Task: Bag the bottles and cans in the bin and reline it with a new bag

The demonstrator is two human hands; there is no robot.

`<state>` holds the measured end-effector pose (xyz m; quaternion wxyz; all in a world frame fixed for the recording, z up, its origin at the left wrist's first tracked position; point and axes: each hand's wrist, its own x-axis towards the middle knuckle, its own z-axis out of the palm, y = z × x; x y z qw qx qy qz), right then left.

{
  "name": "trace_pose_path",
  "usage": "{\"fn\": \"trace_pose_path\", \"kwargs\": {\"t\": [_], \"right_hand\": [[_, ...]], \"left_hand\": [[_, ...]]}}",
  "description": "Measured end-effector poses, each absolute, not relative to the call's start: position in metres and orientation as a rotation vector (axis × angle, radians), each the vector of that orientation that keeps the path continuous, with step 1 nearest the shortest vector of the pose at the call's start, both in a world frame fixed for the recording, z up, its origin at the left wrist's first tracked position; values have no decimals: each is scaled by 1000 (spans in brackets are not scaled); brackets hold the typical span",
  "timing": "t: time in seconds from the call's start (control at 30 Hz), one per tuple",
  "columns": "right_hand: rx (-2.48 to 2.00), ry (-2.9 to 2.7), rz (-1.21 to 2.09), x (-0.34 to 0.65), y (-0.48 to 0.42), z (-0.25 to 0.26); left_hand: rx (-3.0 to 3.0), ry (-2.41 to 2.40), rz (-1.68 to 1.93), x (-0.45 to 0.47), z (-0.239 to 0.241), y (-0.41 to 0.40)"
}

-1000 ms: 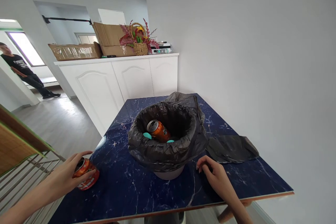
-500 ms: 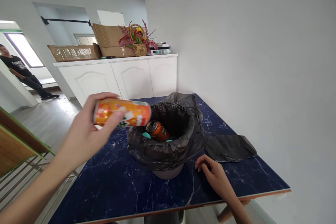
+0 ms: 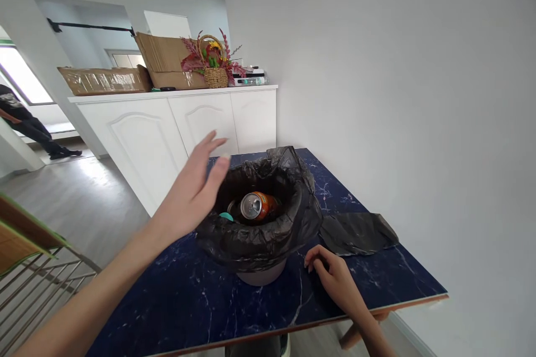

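On the blue surface [image 3: 176,301], see a bin [image 3: 260,277] lined with a bag [image 3: 259,242]. Between its nine and ten o'clock, find the left hand [image 3: 188,192], spread; at four, the right hand [image 3: 335,279], half-curled, likewise gripping nothing visible. Already inside, note a can [image 3: 263,205] near centre, a teal piece [image 3: 226,216] toward nine. Cannot tell of anything left.
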<state>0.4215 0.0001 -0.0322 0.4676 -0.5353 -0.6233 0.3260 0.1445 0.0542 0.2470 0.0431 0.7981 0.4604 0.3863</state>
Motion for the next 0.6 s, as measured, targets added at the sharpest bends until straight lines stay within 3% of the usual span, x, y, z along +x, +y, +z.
{"fn": "trace_pose_path", "kwargs": {"t": [0.13, 0.27, 0.6], "right_hand": [[-1311, -1522, 786, 421, -1, -32], [-1311, -1507, 802, 421, -2, -32], [-1335, -1505, 792, 420, -2, -30]], "left_hand": [[2137, 1572, 1438, 116, 233, 49], [1857, 1734, 1457, 83, 196, 53], [2026, 1896, 946, -6, 14, 80]]}}
